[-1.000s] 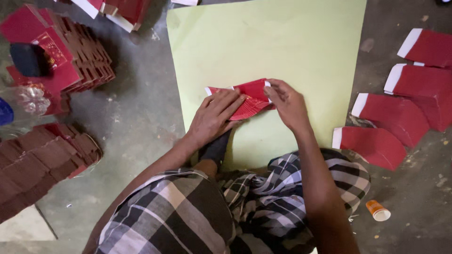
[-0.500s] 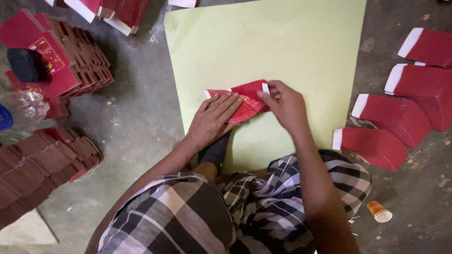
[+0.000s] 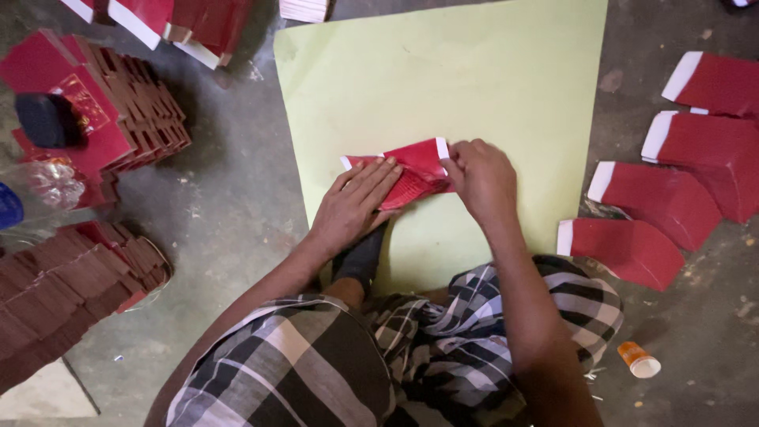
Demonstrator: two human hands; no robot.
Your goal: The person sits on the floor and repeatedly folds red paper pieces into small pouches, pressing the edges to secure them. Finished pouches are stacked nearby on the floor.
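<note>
Head | green sheet (image 3: 490, 87) on concrete floor (image 3: 229, 198) | hands fold red card (image 3: 415, 170)

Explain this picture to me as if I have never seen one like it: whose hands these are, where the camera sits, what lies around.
There is no machine here. A camera worn on a person's head looks down at their own two bare hands as they sit on a grey concrete floor. The left hand presses flat on a folded red paper piece with white edges, while the right hand pinches its right end. The piece lies on a large pale green sheet. To the right lie flat red sheets with white strips; to the left, stacks of folded red pieces. A small orange bottle lies nearby.
</note>
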